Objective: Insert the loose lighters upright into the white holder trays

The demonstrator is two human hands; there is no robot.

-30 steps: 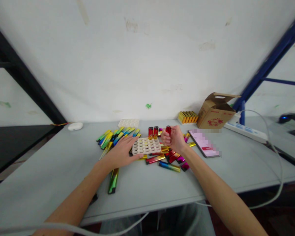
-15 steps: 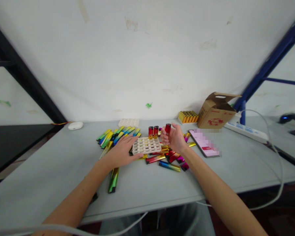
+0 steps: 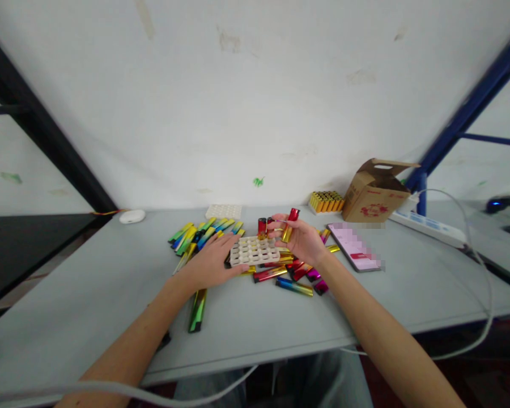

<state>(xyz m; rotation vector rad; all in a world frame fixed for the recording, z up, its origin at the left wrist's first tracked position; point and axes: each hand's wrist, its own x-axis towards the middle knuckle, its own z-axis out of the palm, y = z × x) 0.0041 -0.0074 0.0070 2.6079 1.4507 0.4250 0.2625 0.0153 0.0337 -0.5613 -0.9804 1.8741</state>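
My left hand point(image 3: 211, 254) is at the left side of a white tray with rows of holes point(image 3: 255, 251), gripping its edge with the thumb along the near corner. In my right hand point(image 3: 302, 239) a red and gold lighter point(image 3: 290, 222) with a dark top is held between the fingers, tilted, above the tray's right side. Another red lighter point(image 3: 262, 228) stands upright at the tray's back edge; one beside it is partly hidden by my right fingers. Loose red and gold lighters point(image 3: 270, 274) lie in front of the tray, near a blue and gold lighter point(image 3: 294, 286).
Several green, yellow and blue lighters point(image 3: 204, 235) lie left of the tray, and a green one point(image 3: 197, 310) nearer me. Behind are a second white tray point(image 3: 223, 211), a filled tray of yellow lighters point(image 3: 326, 202) and a cardboard box point(image 3: 374, 195). At right lie a phone point(image 3: 352, 247) and a power strip point(image 3: 431, 228).
My right hand has moved slightly left with the lighter, which has turned from nearly upright to tilted and shows more of its gold end. My left hand and the tray stay in place.
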